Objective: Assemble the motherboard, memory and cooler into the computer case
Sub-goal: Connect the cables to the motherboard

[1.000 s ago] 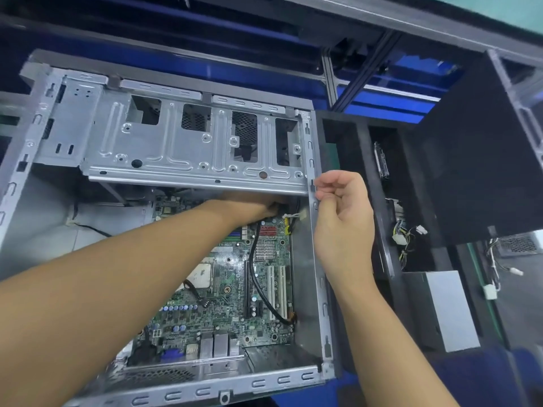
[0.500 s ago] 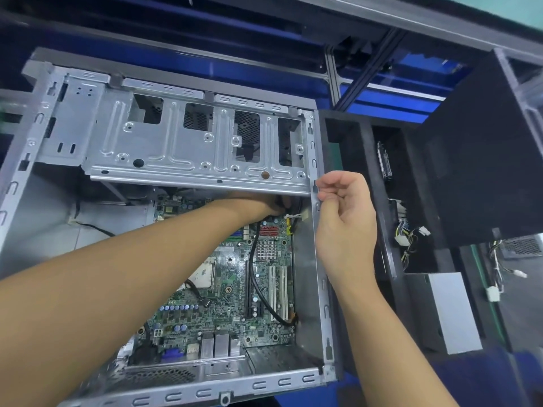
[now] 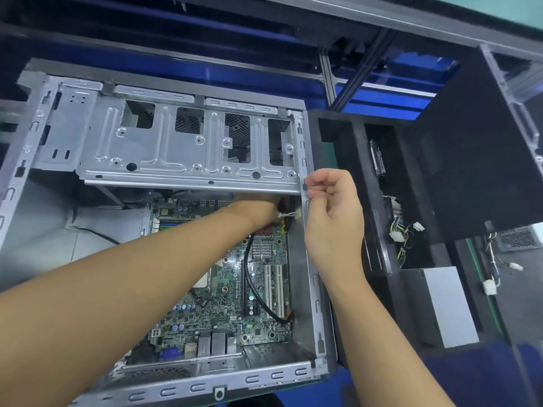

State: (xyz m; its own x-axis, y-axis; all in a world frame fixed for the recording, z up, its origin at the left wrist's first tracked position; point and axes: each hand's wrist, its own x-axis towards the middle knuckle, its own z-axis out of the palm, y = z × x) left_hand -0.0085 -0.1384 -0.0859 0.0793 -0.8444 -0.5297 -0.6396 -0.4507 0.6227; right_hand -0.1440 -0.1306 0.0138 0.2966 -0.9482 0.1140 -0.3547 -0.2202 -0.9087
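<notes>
A person works inside an open computer case point(image 3: 312, 289) laid on its side, where the motherboard point(image 3: 232, 292) already sits flat against the case floor, its far end tucked under the metal drive cage point(image 3: 188, 154). The left hand point(image 3: 260, 204) reaches in beneath that cage near a small white connector point(image 3: 291, 215). Only its wrist and part of its back show, so whether it is open or holding anything cannot be told. The right hand point(image 3: 333, 214) has its fingers curled, with thumb and forefinger gripping the case's right-hand edge, apparently to steady it. The step looks to be seating or routing a lead at the board's far corner. It is best done slowly and by feel: keep the case braced, line the plug up squarely before pressing, and keep the black cable point(image 3: 249, 277) that loops beside the expansion slots point(image 3: 273, 289) clear of the fingers. The left forearm covers much of the processor socket point(image 3: 205, 279), and no cooler is seen there. Whether the memory slots point(image 3: 167, 226) at the board's far left are filled is too small to tell. To the right, loose wires point(image 3: 404, 233) hang in a dark compartment largely lost in shadow.
</notes>
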